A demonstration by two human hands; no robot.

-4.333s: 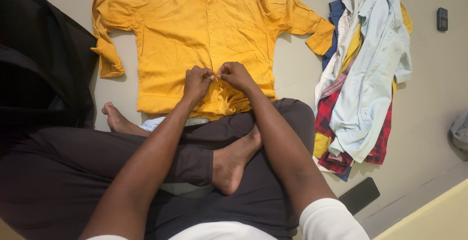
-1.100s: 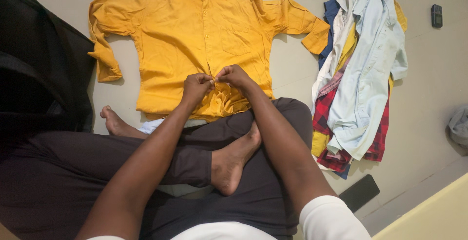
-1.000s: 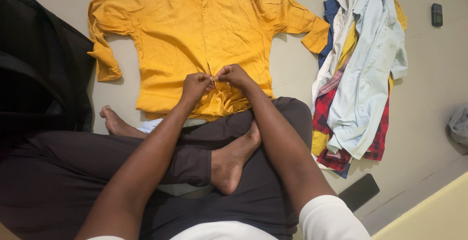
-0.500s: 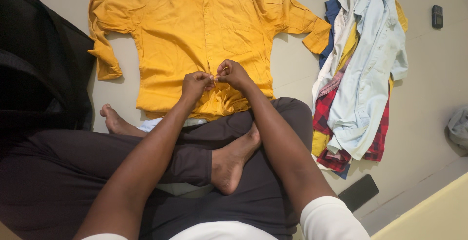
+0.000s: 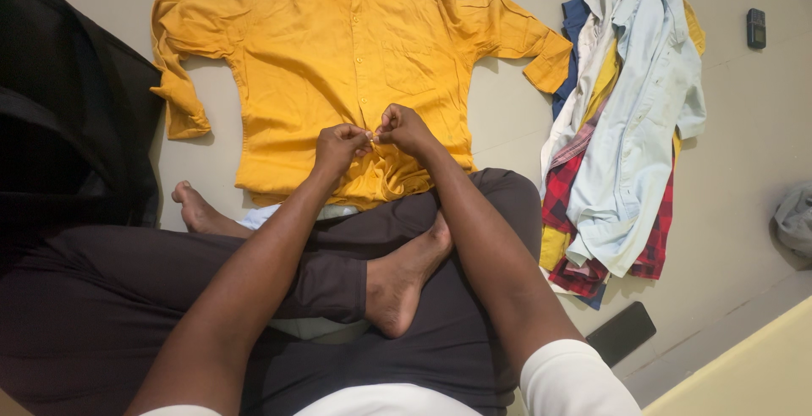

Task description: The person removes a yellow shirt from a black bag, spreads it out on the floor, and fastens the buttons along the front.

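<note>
- Black bag (image 5: 68,103) fills the upper left of the frame, one of it, slumped and soft-looking beside the shirt's sleeve.
- Mustard-yellow shirt (image 5: 338,52), one, lies spread flat on the floor in the upper middle of the frame, collar at the top edge, hem bunched against the person's crossed legs. It looks light, limp and not slippery; it likely creases and drags if pulled by one corner, so the front button strip is probably the surest place to pinch.
- Pile of shirts (image 5: 630,120) at the upper right: pale blue on top, red check, yellow and navy beneath; at least four, the exact count hidden.
- Two hands meet at the lower front of the yellow shirt. Left hand (image 5: 340,147) is closed, fingertips pinching the cloth edge; right hand (image 5: 406,128) is closed too, pinching the facing edge, knuckles nearly touching.
- One dark phone (image 5: 622,332) lies at the lower right.
- One small dark device (image 5: 755,28) sits at the far upper right.
</note>
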